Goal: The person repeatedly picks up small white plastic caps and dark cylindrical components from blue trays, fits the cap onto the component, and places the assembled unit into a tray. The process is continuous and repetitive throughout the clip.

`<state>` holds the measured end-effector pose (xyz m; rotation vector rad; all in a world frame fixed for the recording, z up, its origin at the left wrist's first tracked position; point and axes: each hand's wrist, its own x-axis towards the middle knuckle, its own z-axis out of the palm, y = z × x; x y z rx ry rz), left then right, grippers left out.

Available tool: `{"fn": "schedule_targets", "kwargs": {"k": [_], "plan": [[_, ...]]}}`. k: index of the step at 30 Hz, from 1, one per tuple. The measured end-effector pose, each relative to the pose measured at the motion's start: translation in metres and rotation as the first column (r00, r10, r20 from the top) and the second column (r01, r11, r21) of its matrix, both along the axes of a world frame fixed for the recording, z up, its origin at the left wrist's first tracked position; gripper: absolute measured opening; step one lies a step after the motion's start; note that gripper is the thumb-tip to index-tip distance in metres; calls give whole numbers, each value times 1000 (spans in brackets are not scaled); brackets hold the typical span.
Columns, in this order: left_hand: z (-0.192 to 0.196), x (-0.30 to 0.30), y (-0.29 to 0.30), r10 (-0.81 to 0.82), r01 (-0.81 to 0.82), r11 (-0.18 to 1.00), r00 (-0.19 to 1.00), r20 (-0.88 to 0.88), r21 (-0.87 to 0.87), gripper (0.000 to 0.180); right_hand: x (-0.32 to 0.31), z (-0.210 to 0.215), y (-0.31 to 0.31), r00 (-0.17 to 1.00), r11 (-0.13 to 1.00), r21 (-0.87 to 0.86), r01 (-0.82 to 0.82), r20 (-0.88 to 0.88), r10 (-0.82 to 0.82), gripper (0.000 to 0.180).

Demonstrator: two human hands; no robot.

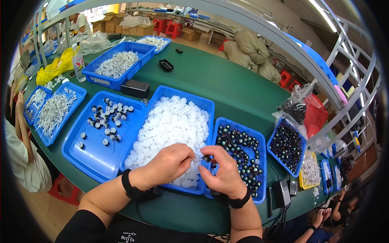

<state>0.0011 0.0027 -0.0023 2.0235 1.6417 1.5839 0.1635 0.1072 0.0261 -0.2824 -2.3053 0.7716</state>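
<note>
Both my hands meet over a blue tray [187, 93] heaped with small translucent white round caps [170, 121]. My left hand [166, 164] is closed in a pinch; whatever its fingertips hold is too small to make out. Between the thumb and fingers of my right hand [227, 174] is a small dark part [207, 158], close to the left fingertips. On the right, another blue tray [262, 162] contains many dark, shiny round parts with thin wires [247, 172]. To the left, a shallow blue tray [89, 160] carries several white-capped dark parts [109, 117].
Farther left are blue trays of white stemmed pieces [56, 109], a black box [135, 88] and a bottle [78, 65]. At right stand a tray of dark parts [285, 143], a yellow tray [310, 172] and black adapters with cables [281, 192]. A metal frame [227, 12] spans the table. Other people sit nearby.
</note>
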Motion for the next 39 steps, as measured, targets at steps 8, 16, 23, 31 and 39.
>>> {"fn": "schedule_targets", "kwargs": {"k": [8,16,23,31,39], "plan": [[2,-4,-2,-27,30,998,999,44,-63,14,1,-4,1,1000,999,-52,1,17,0,25],[8,-8,-2,-32,44,995,991,131,-90,11,0,-3,3,996,992,91,-84,15,83,27],[12,-5,-8,-128,364,822,867,481,-438,16,3,4,0,995,995,-20,-100,-4,100,37],[5,-2,-4,-150,396,839,828,541,-374,16,3,-3,1,995,962,-257,-97,-36,91,30],[2,-3,-4,-162,468,817,746,646,-337,12,5,-5,3,997,976,-201,-82,-5,82,30]]}}
